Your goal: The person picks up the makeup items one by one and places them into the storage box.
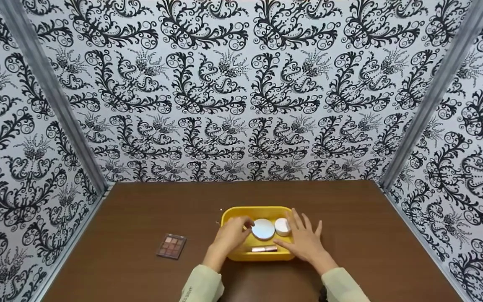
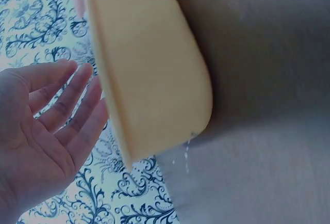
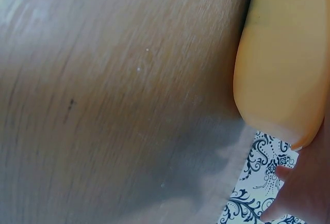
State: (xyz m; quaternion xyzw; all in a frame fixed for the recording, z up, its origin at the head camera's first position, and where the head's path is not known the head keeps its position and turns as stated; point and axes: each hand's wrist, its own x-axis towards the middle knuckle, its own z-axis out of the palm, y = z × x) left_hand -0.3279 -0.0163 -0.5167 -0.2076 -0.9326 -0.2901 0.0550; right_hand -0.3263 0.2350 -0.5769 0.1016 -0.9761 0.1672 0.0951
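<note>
A yellow tray point(image 1: 259, 256) rests on the brown table. Inside it lie a large round pale disc like a compact point(image 1: 263, 229), a small round white container point(image 1: 282, 227) and a slim lipstick-like tube point(image 1: 264, 248). Over the tray's left part is my left hand point(image 1: 232, 233), fingers loosely bent near the large disc. The left wrist view shows the hand point(image 2: 49, 121) with nothing in its palm, beside the tray's rim. My right hand point(image 1: 305, 239) spreads its fingers over the tray's right edge, close to the small container. Whether its fingertips touch anything I cannot tell.
An eyeshadow palette point(image 1: 172, 246) with a clear lid lies on the table point(image 1: 132, 218), left of the tray. Patterned black-and-white walls point(image 1: 241, 105) with grey corner strips border the table at the back and sides. Tiny bright specks show beside the tray's left end.
</note>
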